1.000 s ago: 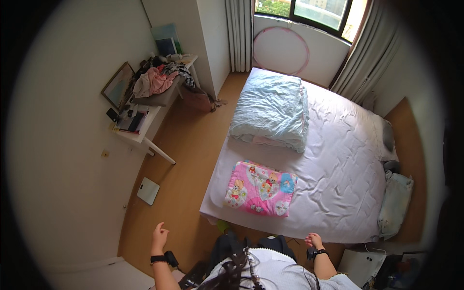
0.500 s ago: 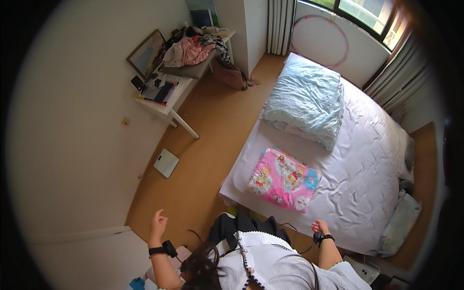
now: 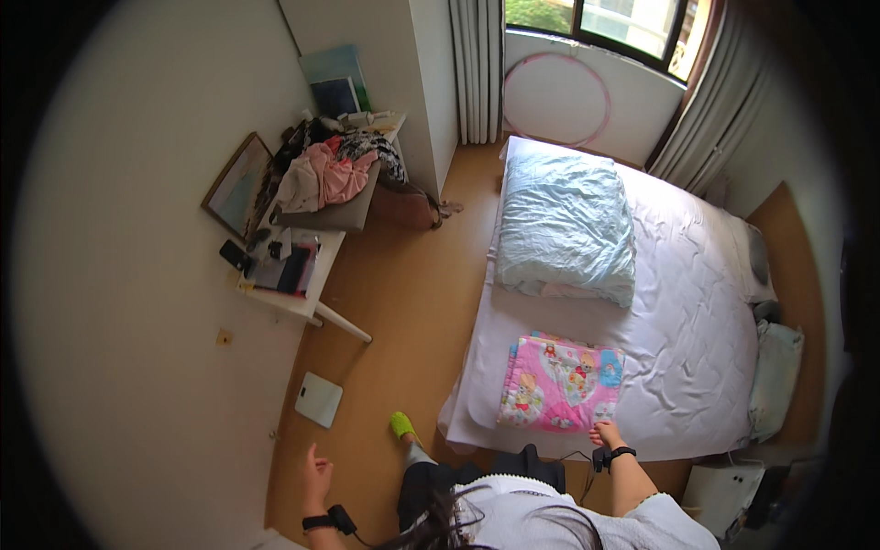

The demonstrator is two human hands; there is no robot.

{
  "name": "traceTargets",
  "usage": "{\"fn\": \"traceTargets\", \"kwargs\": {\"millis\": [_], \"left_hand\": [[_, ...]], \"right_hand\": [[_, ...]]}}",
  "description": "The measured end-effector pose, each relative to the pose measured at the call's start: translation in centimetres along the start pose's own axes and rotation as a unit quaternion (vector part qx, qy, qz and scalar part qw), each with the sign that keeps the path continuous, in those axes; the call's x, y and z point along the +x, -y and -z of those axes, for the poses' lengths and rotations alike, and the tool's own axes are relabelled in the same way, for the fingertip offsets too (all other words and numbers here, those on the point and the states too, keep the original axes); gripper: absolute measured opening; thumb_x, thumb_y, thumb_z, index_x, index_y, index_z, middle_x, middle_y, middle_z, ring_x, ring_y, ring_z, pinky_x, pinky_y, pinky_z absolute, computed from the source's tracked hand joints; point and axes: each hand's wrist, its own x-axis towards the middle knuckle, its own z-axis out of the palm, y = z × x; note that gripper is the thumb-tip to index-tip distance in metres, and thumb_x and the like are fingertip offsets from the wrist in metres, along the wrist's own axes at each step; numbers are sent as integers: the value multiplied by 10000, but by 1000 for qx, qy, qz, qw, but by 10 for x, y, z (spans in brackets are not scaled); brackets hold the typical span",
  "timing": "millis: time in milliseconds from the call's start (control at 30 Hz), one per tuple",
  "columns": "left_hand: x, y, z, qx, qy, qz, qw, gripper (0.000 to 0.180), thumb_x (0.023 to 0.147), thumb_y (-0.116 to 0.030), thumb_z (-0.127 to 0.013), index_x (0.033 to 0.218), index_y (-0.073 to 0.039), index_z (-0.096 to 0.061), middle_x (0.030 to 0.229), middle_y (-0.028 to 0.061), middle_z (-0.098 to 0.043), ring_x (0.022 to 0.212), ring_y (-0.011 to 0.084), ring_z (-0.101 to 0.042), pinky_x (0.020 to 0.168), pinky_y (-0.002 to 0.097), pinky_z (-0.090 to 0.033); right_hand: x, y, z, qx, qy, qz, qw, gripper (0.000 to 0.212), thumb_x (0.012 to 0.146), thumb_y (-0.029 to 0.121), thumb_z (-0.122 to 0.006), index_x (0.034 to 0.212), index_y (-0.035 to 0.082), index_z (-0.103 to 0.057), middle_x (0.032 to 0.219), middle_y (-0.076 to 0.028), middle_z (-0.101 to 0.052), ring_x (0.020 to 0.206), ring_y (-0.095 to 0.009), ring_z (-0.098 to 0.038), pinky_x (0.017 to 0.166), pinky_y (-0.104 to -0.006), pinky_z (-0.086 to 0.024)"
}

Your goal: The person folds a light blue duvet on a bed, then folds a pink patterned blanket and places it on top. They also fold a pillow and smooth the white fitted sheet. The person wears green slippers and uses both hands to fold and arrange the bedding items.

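Note:
My left hand point(image 3: 316, 474) hangs over the wooden floor at the lower left, fingers loosely stretched and nothing in them. Close to the near right corner of a folded pink quilt point(image 3: 561, 385) with cartoon animals, my right hand point(image 3: 604, 434) is held with its fingers loosely bent and apart. It holds nothing; whether it touches the quilt I cannot tell. The quilt lies flat on the lilac-white bed sheet point(image 3: 678, 367). Behind it, a folded pale blue comforter point(image 3: 566, 229) rests on the bed. Each wrist wears a black strap with a small device.
White scales point(image 3: 319, 400) lie on the floor by the left wall. Beyond them stands a white desk point(image 3: 344, 323) with clothes, a phone and a framed picture. A brown bag point(image 3: 403, 206) leans beside it. Pillows point(image 3: 775, 380) are at the bed's right end. A pink hoop point(image 3: 556, 99) leans under the window.
My view has turned and I have stepped forward; a green slipper now shows on the floor. My right hand has come up to the pink quilt's near edge. Quilt and comforter remain folded.

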Motion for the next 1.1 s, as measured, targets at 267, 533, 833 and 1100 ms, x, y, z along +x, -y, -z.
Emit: {"fn": "traceTargets", "kwargs": {"millis": [267, 533, 833, 1100], "left_hand": [[159, 0, 65, 65, 162, -151, 973, 580, 887, -129, -640, 1427, -56, -441, 1092, 150, -663, 1017, 282, -640, 888, 390, -514], [242, -18, 71, 74, 238, -168, 954, 621, 840, -108, -665, 1417, -54, -441, 1044, 157, -668, 979, 304, -645, 861, 402, -516], [310, -166, 33, 140, 315, -329, 879, 588, 889, -172, -626, 1432, -72, -424, 1141, 186, -644, 1066, 335, -620, 903, 431, -503], [373, -349, -68, 173, 351, -443, 806, 605, 836, -149, -665, 1400, -90, -454, 1125, 153, -654, 1067, 326, -612, 916, 415, -495]], "right_hand": [[-62, 9, -190, 8, 13, -23, 1000, 41, 900, 45, -559, 940, 47, -566, 701, -48, -535, 518, -146, -492, 417, -301, -415], [-105, 47, -295, -21, -7, 18, 1000, 189, 853, 125, -640, 1036, 76, -656, 857, -29, -664, 677, -134, -626, 567, -291, -538], [-94, 32, -293, 130, -72, 10, 989, 197, 873, 119, -615, 1062, 64, -601, 890, -63, -650, 658, -156, -612, 506, -307, -517], [-20, 119, -308, 237, -76, -6, 969, 201, 853, 157, -673, 997, 61, -571, 789, -58, -574, 563, -142, -550, 445, -277, -479]]}}
